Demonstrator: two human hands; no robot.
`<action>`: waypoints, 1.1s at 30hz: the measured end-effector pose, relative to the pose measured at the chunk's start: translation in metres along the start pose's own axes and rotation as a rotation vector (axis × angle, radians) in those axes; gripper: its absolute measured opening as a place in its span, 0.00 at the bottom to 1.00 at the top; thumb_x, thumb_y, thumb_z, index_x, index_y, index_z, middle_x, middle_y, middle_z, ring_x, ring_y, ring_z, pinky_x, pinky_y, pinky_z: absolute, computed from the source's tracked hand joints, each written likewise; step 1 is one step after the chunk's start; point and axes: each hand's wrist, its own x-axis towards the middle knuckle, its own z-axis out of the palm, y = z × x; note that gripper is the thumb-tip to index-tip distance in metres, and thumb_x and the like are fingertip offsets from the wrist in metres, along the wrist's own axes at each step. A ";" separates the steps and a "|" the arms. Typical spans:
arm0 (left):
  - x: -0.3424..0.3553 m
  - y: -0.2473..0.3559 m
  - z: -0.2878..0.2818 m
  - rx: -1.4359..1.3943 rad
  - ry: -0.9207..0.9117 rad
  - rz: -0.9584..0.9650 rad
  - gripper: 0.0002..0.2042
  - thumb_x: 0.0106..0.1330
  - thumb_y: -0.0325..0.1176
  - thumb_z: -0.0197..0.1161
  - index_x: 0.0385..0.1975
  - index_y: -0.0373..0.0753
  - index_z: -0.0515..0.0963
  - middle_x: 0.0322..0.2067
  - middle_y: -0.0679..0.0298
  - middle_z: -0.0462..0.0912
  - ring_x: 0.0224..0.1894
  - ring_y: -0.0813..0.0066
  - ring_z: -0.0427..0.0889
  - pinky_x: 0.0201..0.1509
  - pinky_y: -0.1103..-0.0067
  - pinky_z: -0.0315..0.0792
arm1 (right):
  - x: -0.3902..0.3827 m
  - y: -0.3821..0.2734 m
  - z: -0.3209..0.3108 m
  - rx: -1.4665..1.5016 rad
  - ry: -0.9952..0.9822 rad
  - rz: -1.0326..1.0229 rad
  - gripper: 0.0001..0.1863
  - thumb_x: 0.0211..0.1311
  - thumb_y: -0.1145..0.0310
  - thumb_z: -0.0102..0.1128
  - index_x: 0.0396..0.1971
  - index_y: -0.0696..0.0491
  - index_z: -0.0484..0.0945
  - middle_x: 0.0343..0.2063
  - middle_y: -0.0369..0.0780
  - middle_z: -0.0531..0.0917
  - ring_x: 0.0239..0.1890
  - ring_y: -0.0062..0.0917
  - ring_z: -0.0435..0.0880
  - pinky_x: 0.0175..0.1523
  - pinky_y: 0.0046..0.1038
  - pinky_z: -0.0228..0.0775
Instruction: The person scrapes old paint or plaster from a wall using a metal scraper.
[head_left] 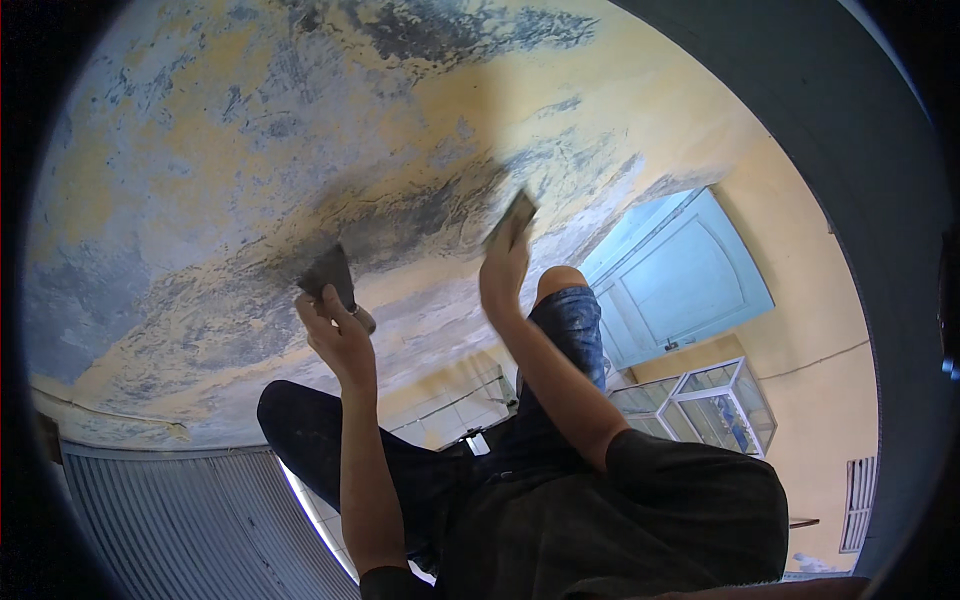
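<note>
My left hand (338,345) is closed around a putty knife (330,272), its wide dark blade close to the wall and the end of its handle showing beside my palm. Farther right, my right hand (504,278) grips a flat rectangular tool (516,216) with a greyish face; its exact kind is unclear, as it is slightly blurred. Both tools are at or near a yellow wall (400,150) with flaking paint and rough grey patches. Whether either edge touches the surface, I cannot tell.
Ridged grey metal sheeting (200,510) stands at the lower left. To the right are a light blue door (690,275), a glass-sided cabinet (705,405) and a slatted vent (857,505). My bent knees (562,282) are close to the wall. Pale tiles (450,415) show beyond my legs.
</note>
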 end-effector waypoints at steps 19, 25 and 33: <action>0.021 0.011 -0.031 -0.205 0.172 -0.226 0.12 0.81 0.39 0.54 0.43 0.34 0.71 0.27 0.64 0.79 0.24 0.78 0.82 0.29 0.82 0.73 | 0.133 0.005 0.029 -0.508 -0.069 -1.440 0.30 0.67 0.77 0.59 0.69 0.62 0.68 0.75 0.50 0.62 0.80 0.43 0.52 0.82 0.51 0.38; 0.021 -0.003 -0.029 -0.222 0.168 -0.244 0.12 0.81 0.38 0.55 0.42 0.35 0.72 0.26 0.65 0.78 0.23 0.80 0.79 0.28 0.83 0.72 | 0.105 -0.025 0.057 -0.607 -0.323 -1.673 0.27 0.67 0.79 0.56 0.66 0.66 0.71 0.72 0.55 0.66 0.76 0.48 0.61 0.80 0.54 0.46; 0.025 0.007 -0.024 -0.235 0.155 -0.233 0.12 0.81 0.39 0.55 0.43 0.34 0.73 0.27 0.65 0.78 0.23 0.80 0.78 0.27 0.83 0.72 | 0.168 -0.015 0.005 -0.684 0.065 -1.516 0.18 0.66 0.76 0.62 0.54 0.63 0.80 0.67 0.55 0.73 0.74 0.50 0.66 0.78 0.59 0.51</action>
